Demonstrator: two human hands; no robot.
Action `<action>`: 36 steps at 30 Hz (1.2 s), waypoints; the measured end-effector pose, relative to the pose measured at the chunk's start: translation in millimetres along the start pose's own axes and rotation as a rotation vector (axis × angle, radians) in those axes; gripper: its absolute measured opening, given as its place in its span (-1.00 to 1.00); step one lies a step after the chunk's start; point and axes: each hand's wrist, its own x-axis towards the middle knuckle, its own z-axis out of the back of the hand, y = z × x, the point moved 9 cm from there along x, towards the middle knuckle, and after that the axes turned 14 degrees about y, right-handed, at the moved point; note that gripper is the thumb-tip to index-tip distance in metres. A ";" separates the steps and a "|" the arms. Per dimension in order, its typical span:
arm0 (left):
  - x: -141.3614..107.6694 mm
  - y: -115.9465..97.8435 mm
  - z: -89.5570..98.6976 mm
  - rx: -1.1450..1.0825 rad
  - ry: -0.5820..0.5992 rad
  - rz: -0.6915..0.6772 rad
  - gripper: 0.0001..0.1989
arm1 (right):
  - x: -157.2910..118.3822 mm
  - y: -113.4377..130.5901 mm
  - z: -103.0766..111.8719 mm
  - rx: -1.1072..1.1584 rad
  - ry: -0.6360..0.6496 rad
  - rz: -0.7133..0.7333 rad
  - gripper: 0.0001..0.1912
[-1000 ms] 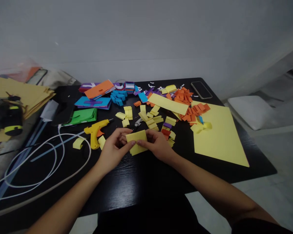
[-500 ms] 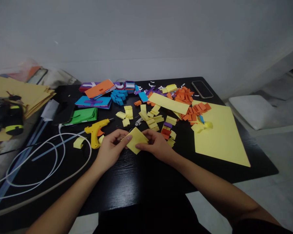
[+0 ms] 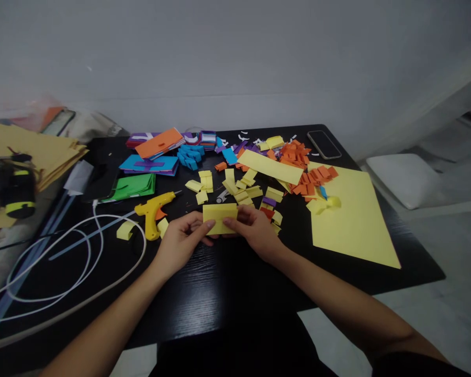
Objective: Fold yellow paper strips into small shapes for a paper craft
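Observation:
A small yellow piece of paper [image 3: 219, 213] is held level above the near middle of the black table, with a crease line near its far edge. My left hand [image 3: 183, 236] pinches its left side, thumb on top. On the right side my right hand [image 3: 256, 230] grips it the same way, fingers beneath. Just beyond lie folded yellow paper pieces [image 3: 243, 193] and scissors [image 3: 222, 197], partly hidden by paper. A yellow glue gun [image 3: 154, 213] rests to the left of my left hand.
Bundles of folded blue paper [image 3: 147, 163], green paper [image 3: 131, 187] and orange paper [image 3: 160, 142] lie at the back left. Orange paper pieces [image 3: 294, 154] are heaped behind a large yellow sheet [image 3: 351, 225]. A phone [image 3: 324, 144] sits at the far right corner; a white cable [image 3: 90, 251] loops on the left.
The yellow paper has turned from a diamond position to edges square with me, and a crease near its far edge now shows. Both hands have shifted slightly with it.

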 end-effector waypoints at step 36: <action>-4.4 -1.6 10.0 0.104 -0.121 -0.047 -0.76 | -4.5 11.7 -0.6 -0.216 -0.031 0.067 -0.71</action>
